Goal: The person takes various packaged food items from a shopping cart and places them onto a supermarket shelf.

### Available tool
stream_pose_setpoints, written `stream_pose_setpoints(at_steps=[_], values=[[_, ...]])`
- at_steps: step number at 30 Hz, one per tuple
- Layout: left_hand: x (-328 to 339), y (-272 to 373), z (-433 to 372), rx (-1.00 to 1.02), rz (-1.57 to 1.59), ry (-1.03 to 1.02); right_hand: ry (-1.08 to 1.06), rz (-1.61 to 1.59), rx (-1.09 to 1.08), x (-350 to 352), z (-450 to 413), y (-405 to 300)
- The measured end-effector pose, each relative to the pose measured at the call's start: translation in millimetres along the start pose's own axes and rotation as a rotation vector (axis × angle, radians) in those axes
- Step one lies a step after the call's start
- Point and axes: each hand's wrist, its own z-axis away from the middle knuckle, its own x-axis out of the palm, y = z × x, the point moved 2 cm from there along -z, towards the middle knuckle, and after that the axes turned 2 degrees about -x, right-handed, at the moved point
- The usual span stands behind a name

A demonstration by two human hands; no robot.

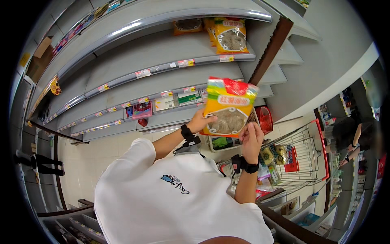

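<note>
A yellow plastic bag of dried vermicelli noodles [230,102] with a red top is held up before the shelves. Its clear window shows coiled strands, and its front bears writing. My left hand [201,122] grips the bag's lower left edge, thumb across the front. At the lower right corner, the bent fingers of my right hand [252,137] hold the bag's edge. Both wrists wear black straps with small devices. Similar yellow noodle bags [231,36] stand on the shelf [146,58] ahead, at its right end.
A metal shopping cart [300,170] with several packages stands at my right. Baskets, one holding green packets [224,142], sit below the bag. A brown shelf upright [271,50] rises at the right. One person [344,134] is at far right, another [45,164] at far left.
</note>
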Motion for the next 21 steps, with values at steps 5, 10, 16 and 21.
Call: stream_pose_setpoints(at_steps=[5,10,16,21], values=[[-65.1,33.1,-26.4,-0.123,0.15,0.279,0.1,-0.031,0.057,-31.6,4.2,24.2],[-128.5,95.1,-86.4,0.058,0.156,0.35,0.278,0.082,0.051,-53.8,4.1,28.9],[-204.4,148.6,-177.8,0.031,0.199,0.44,0.413,0.05,0.039,-57.7,-3.9,46.5],[-253.1,169.9,-285.2,-0.079,0.087,0.442,0.467,0.119,0.022,-47.2,-17.5,57.5]])
